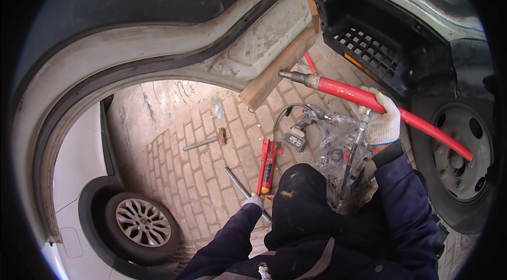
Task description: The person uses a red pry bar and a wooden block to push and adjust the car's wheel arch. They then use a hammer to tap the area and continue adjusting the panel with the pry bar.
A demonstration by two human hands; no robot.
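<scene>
One white-gloved right hand [387,122] is wrapped round a long red metal tube [348,91], up off the brick paving [179,169]; left hand [254,200]'s at the slim red hand pump [266,166], can't tell if gripping. Brown-headed hammer [222,136] lies farther off.

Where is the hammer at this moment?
In the head view, the hammer lies on the brick paving left of the picture's centre, to the left of the red hand pump and just above the grey metal rod.
</scene>
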